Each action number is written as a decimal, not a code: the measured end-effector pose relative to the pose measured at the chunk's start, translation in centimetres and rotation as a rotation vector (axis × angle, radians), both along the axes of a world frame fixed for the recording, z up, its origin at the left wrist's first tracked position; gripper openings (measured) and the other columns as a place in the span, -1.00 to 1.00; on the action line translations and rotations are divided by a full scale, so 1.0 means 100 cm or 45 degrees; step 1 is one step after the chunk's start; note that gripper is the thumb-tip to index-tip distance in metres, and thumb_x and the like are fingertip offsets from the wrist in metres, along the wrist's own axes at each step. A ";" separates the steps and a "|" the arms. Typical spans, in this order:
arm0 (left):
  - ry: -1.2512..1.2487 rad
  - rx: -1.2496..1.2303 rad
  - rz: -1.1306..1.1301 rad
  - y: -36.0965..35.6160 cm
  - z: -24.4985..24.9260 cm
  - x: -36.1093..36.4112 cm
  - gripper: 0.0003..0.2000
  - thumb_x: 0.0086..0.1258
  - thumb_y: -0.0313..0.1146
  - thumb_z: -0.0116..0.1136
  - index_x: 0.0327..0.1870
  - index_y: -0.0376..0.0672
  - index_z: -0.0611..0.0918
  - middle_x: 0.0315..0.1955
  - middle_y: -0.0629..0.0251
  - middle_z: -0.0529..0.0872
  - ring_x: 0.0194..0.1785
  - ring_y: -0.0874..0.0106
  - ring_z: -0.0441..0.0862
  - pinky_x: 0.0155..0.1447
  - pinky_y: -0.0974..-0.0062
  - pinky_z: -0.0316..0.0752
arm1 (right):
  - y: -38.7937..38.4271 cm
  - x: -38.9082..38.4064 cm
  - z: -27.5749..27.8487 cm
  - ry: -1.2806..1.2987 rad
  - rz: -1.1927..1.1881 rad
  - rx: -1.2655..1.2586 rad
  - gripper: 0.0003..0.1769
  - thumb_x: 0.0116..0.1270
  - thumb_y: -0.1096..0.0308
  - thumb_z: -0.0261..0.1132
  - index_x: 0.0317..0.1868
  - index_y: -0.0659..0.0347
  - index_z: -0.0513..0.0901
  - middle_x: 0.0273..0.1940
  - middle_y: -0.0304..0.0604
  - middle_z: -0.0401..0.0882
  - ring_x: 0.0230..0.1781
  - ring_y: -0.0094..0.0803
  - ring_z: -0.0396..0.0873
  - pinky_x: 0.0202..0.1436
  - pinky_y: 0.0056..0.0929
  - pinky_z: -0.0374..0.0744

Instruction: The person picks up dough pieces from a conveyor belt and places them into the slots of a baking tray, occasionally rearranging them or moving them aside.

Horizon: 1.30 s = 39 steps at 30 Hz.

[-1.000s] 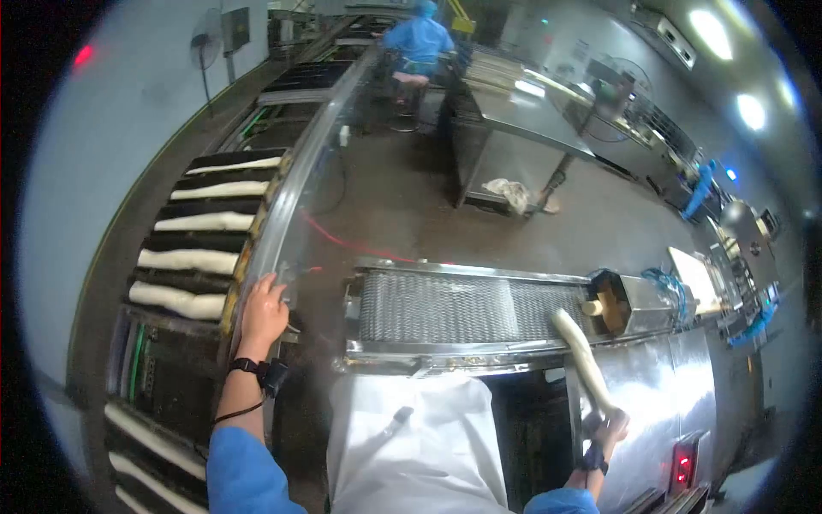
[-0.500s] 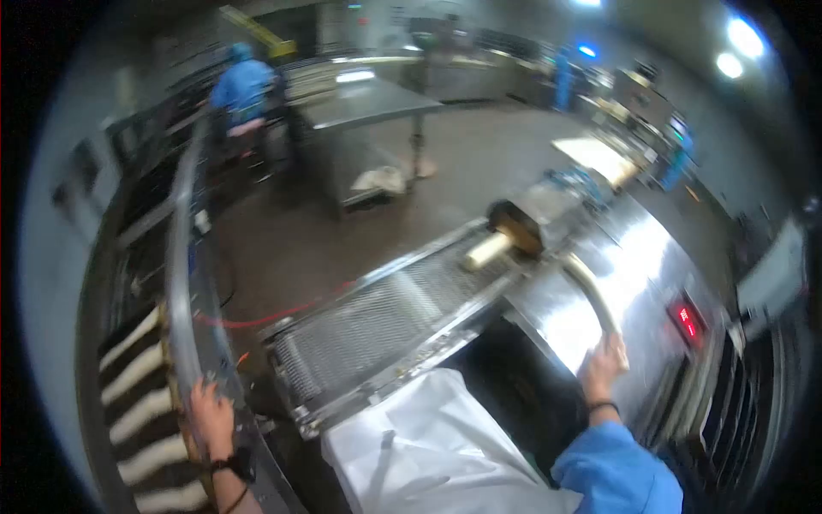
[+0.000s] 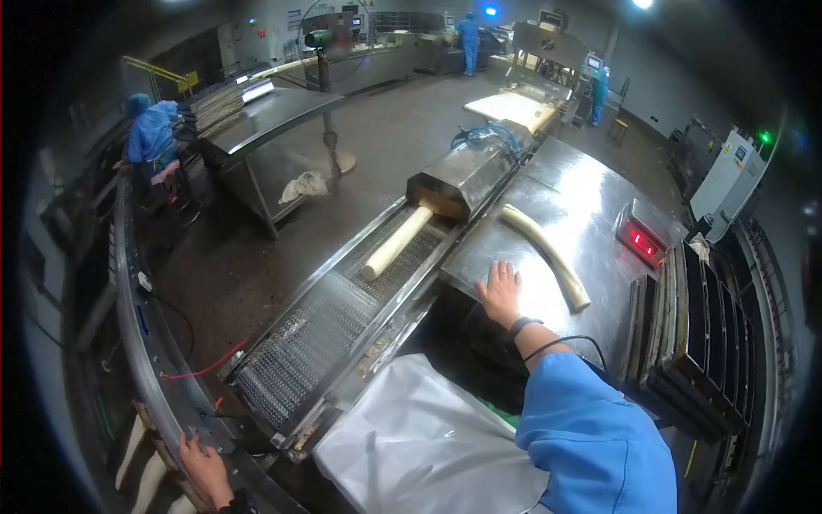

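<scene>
My right hand (image 3: 500, 293) is open over the near edge of the steel table, fingers spread, holding nothing. Beside it to the right, a curved pale dough log (image 3: 548, 257) lies on the steel top, apart from the hand. A second dough log (image 3: 398, 242) rests on the mesh conveyor (image 3: 287, 373), its far end under a metal hood (image 3: 458, 176). At the lower left my left hand (image 3: 204, 469) has its fingers apart at the inner side of a metal rail (image 3: 141, 355). Right by it, dough strips (image 3: 152, 481) lie in a dark tray, partly cut off by the view's edge.
A lit red display (image 3: 642, 242) stands on the steel table (image 3: 591, 176), with stacked trays (image 3: 689, 321) at the right. White cloth (image 3: 411, 437) covers my front. A co-worker in blue (image 3: 154, 137) stands far left near another table (image 3: 274, 116); others work at the back.
My right hand has let go of the curved dough log, which now lies on the steel table. The dough on the conveyor shows further out of the hood. The view has turned.
</scene>
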<state>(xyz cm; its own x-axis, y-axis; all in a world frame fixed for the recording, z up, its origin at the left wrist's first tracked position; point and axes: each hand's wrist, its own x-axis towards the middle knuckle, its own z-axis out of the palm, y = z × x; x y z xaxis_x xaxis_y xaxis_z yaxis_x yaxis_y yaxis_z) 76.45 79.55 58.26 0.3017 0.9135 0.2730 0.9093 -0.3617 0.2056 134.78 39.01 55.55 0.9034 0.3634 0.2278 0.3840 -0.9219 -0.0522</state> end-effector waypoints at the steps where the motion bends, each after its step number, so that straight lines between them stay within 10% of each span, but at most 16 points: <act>1: -0.004 -0.003 0.010 -0.020 0.006 0.004 -0.66 0.18 -0.57 0.09 0.01 -0.38 0.61 0.27 -0.05 0.44 0.34 0.01 0.37 0.40 0.16 0.30 | -0.012 0.009 0.010 0.004 0.041 -0.009 -0.19 0.45 -0.11 0.00 0.47 0.37 0.19 0.50 0.19 0.11 0.56 0.00 0.02 0.57 0.01 -0.02; 8: -0.011 0.045 -0.027 -0.011 -0.006 -0.007 -0.66 0.14 -0.57 0.12 -0.01 -0.38 0.63 0.24 -0.07 0.47 0.31 0.00 0.41 0.38 0.16 0.32 | 0.080 0.013 0.003 0.324 0.389 0.324 -0.25 0.37 0.08 0.19 0.38 0.47 0.24 0.46 0.20 0.16 0.50 0.01 0.12 0.52 0.01 0.10; 14: -0.023 0.054 -0.037 -0.015 0.003 -0.002 -0.68 0.13 -0.58 0.13 -0.05 -0.39 0.62 0.24 -0.08 0.48 0.30 -0.02 0.42 0.37 0.15 0.33 | 0.192 -0.048 0.012 -0.056 0.873 0.057 -0.41 0.28 0.42 0.16 0.35 0.23 0.34 0.44 0.13 0.21 0.46 0.22 0.17 0.51 0.13 0.12; 24: -0.062 0.083 -0.053 -0.020 0.002 0.000 -0.68 0.12 -0.58 0.10 -0.06 -0.42 0.63 0.22 -0.11 0.49 0.28 -0.05 0.42 0.39 0.14 0.32 | 0.241 -0.109 0.038 0.038 1.275 -0.151 -0.78 0.23 0.35 0.24 -0.11 0.13 0.64 -0.09 -0.19 0.63 0.12 -0.23 0.53 0.28 0.01 0.35; 28: -0.068 0.104 -0.075 -0.012 -0.006 -0.007 -0.68 0.12 -0.58 0.09 -0.06 -0.42 0.63 0.22 -0.10 0.49 0.28 -0.04 0.42 0.38 0.14 0.32 | 0.211 -0.088 0.040 0.430 1.372 0.370 -0.71 0.06 0.49 0.32 -0.14 0.14 0.65 -0.13 -0.16 0.67 0.03 -0.12 0.58 0.20 -0.09 0.43; 31: -0.080 0.097 -0.063 -0.018 0.001 -0.002 -0.69 0.13 -0.57 0.09 -0.07 -0.41 0.64 0.22 -0.11 0.48 0.29 -0.04 0.41 0.38 0.14 0.32 | 0.146 -0.065 0.087 1.016 0.876 1.141 -0.51 -0.04 0.66 0.46 -0.02 0.26 0.62 -0.07 -0.10 0.67 0.04 -0.24 0.63 0.12 -0.25 0.60; 34: -0.062 0.059 -0.041 -0.012 0.000 0.000 -0.69 0.14 -0.56 0.10 -0.06 -0.40 0.65 0.22 -0.08 0.49 0.29 -0.02 0.41 0.37 0.15 0.33 | 0.072 -0.015 0.092 0.855 0.427 1.926 -0.58 0.00 0.63 0.39 -0.10 0.15 0.54 -0.23 -0.22 0.58 -0.15 -0.36 0.59 -0.10 -0.38 0.63; 39: -0.032 0.050 -0.018 -0.017 0.004 0.002 -0.69 0.15 -0.57 0.10 -0.06 -0.38 0.66 0.23 -0.02 0.49 0.30 0.04 0.42 0.37 0.19 0.34 | -0.066 0.030 0.042 -0.093 -0.840 1.419 -0.33 0.05 0.33 0.46 0.19 0.25 0.43 0.05 0.06 0.53 0.07 -0.14 0.51 0.16 -0.17 0.49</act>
